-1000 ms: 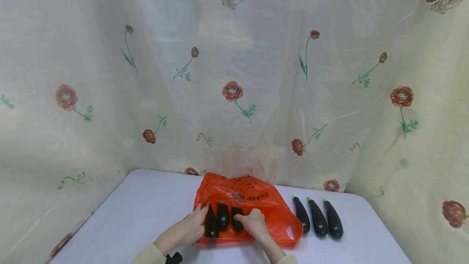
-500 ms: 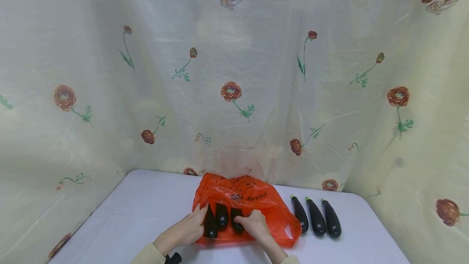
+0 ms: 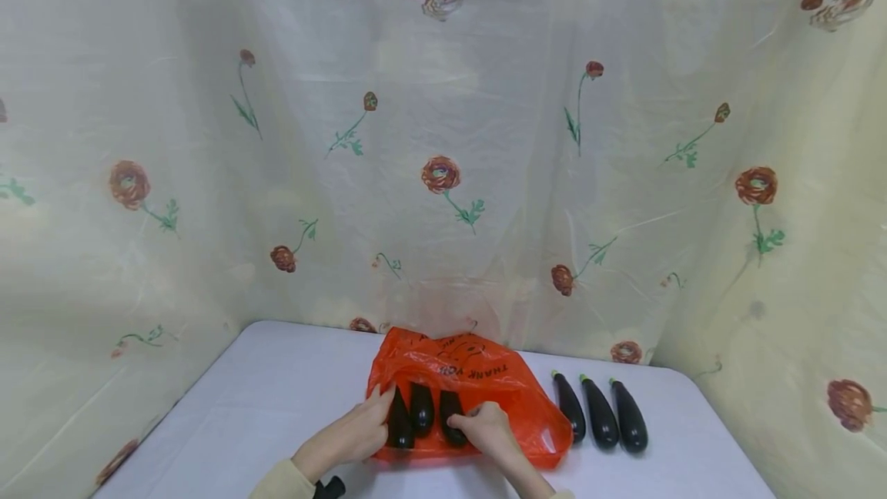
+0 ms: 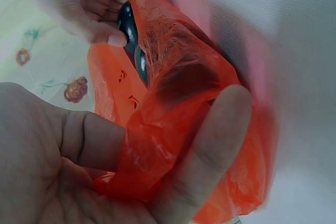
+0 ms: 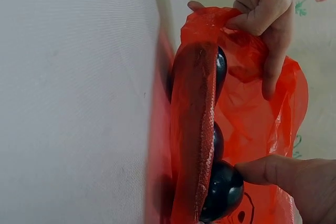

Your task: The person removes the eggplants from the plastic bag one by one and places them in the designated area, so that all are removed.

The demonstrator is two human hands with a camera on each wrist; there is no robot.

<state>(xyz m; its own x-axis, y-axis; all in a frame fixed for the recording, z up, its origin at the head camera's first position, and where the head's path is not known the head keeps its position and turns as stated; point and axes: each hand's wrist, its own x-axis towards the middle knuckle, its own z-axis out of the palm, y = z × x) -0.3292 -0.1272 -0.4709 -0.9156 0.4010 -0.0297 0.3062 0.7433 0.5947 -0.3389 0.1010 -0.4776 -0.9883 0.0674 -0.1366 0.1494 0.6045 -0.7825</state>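
Observation:
A red plastic bag (image 3: 485, 366) with dark print lies on the white table, its mouth toward me. Three dark eggplants lie inside: one at the left (image 3: 399, 426), one in the middle (image 3: 421, 410), and a right eggplant (image 3: 451, 406). My left hand (image 3: 359, 428) grips the bag's left edge; in the left wrist view the red plastic (image 4: 152, 145) runs between thumb and fingers. My right hand (image 3: 488, 430) holds the right eggplant near its round end, thumb on its dark skin (image 5: 223, 192). The other right fingers are mostly hidden.
Three more eggplants (image 3: 600, 413) lie side by side on the table (image 3: 291, 376), right of the bag. A black cylindrical object (image 3: 331, 487) shows by the left wrist. Flowered curtains (image 3: 443, 252) hang behind the table and at both sides.
The right eggplant has shifted slightly to the right, farther from the middle one, with my right thumb now lower on it. The left hand keeps its place at the bag's edge.

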